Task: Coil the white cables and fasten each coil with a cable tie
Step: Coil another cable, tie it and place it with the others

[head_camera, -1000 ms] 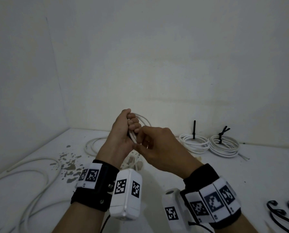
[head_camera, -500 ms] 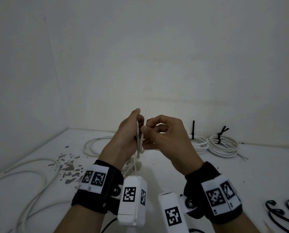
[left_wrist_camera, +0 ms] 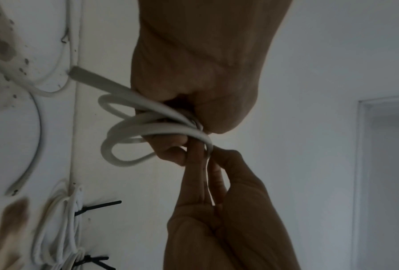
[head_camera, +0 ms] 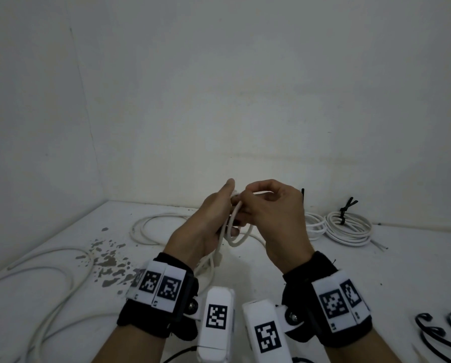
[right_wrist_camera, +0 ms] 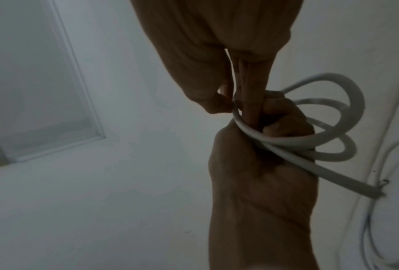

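A white cable is gathered into a few small loops held above the table between both hands. My left hand grips the bundled loops in its curled fingers, thumb pointing up. My right hand pinches one strand of the same cable right against the left hand's fingers. The cut cable end sticks out below the left palm. Two finished coils lie at the back right, each with a black cable tie on it.
Loose white cables sprawl over the left of the white table, near dark flecks. Spare black cable ties lie at the front right. Walls close off the back and left.
The upright cable end seen between my hands half a second ago is gone from view. A loop now hangs below them. My right hand has shifted left, closer against the left hand.
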Motion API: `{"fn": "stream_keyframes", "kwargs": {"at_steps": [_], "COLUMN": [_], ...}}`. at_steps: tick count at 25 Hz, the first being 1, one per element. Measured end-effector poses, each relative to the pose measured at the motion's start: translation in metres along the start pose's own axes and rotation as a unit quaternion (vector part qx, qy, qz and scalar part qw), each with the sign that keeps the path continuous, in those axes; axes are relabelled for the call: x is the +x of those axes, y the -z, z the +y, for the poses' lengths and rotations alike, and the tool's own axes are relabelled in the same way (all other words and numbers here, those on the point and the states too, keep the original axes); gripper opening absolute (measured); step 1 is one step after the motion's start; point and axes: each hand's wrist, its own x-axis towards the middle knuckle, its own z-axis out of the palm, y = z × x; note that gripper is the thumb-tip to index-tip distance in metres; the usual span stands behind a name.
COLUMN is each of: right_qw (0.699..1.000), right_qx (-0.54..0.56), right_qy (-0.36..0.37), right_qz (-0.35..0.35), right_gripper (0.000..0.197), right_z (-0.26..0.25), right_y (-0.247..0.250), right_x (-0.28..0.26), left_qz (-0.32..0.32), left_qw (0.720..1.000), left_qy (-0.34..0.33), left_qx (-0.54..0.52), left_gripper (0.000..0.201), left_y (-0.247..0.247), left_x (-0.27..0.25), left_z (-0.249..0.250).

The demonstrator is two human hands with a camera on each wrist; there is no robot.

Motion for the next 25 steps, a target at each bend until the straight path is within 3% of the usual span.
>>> {"fn": "stream_keyframes", "kwargs": {"at_steps": [5,8,10,12,14,15,17,20,25], "right_qw": [0.999,0.993,0.963,0.923,0.898,0.888,0.876,0.894,0.918], "right_qx": [0.005,-0.107,-0.244,-0.333,-0.338,-0.340,-0.350,-0.315,-0.281], "right_qy": [0.004,0.040,0.117,0.167,0.174,0.186,0.227,0.230,0.272], "right_qz": [-0.032,-0.025,-0.016,-0.099,-0.222,-0.249,-0.244,-0.221,-0.060], "right_gripper": [0.016,0.018,0.016,0.015,0.024,0.026,0.026,0.025,0.021], "right_z": [-0.001,0.001,0.001,0.000,0.001,0.001,0.003,0.009,0.023], "right_y": [0.005,0.014,0.026,0.034,0.034,0.035,0.037,0.035,0.026], "right_x": [0.001,0.010,0.018,0.019,0.019,0.019,0.022,0.025,0.024], "left_qz": [-0.034,-0.053,-0.064,-0.076,-0.102,-0.122,-0.165,-0.192,-0.071], "left_qw": [0.997,0.996,0.994,0.994,0.993,0.991,0.986,0.978,0.997], "left_qy": [-0.027,-0.005,0.007,-0.002,0.000,0.009,0.038,0.064,0.018], "left_qx": [0.061,0.076,0.083,0.076,0.061,0.047,0.006,-0.045,-0.035], "left_gripper": [0.070,0.069,0.065,0.065,0.067,0.068,0.070,0.072,0.066], "left_y": [0.000,0.006,0.011,0.014,0.017,0.017,0.020,0.022,0.007], "left_x": [0.000,-0.001,-0.003,-0.004,-0.003,-0.002,-0.001,0.001,0.002], "left_z": [-0.001,0.001,0.004,0.006,0.005,0.004,0.003,0.006,0.007]}}
